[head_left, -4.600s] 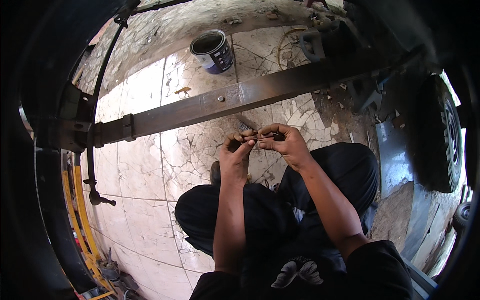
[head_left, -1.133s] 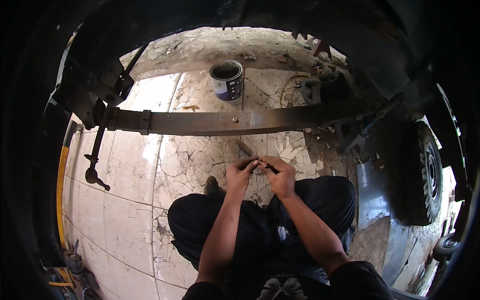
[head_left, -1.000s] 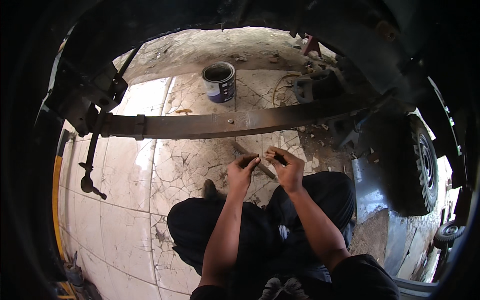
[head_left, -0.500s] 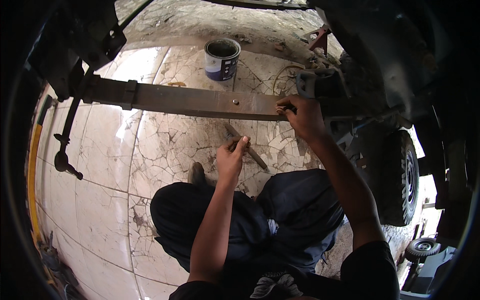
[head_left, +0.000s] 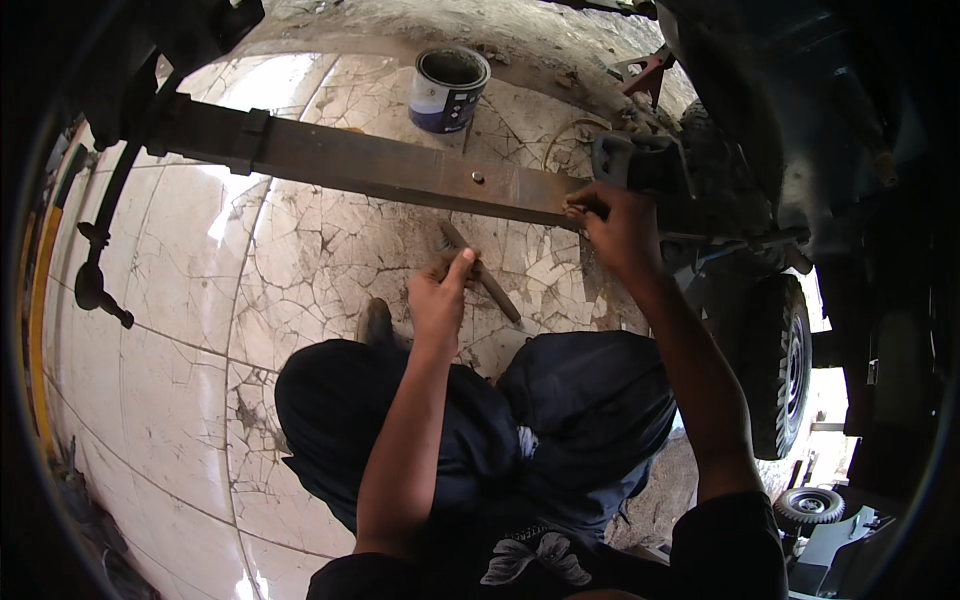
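Note:
A long rusty leaf spring (head_left: pixel 370 168) runs across in front of me, with a shiny round bolt head (head_left: pixel 477 178) on its upper face. My right hand (head_left: pixel 625 230) is at the right part of the spring, its fingers bent and pinched together against the surface. Whatever those fingers hold is too small to name. Nearer to me, my left hand (head_left: pixel 437 300) is closed with the thumb pressed on the fingers; I cannot make out what is in it. Behind that hand a dark brown rod (head_left: pixel 497 295) appears to lie slantwise on the floor.
An open paint can (head_left: pixel 447 95) stands on the cracked tile floor (head_left: pixel 290 270) beyond the spring. A dark linkage arm (head_left: pixel 105 235) hangs at left. On the right are a treaded tyre (head_left: pixel 785 365) and dark vehicle parts. A red stand (head_left: pixel 650 78) is at the far right.
The view has shifted, so the spring and can sit higher in the picture. Both hands keep their closed grip; the right stays at the spring, slightly farther along to the right.

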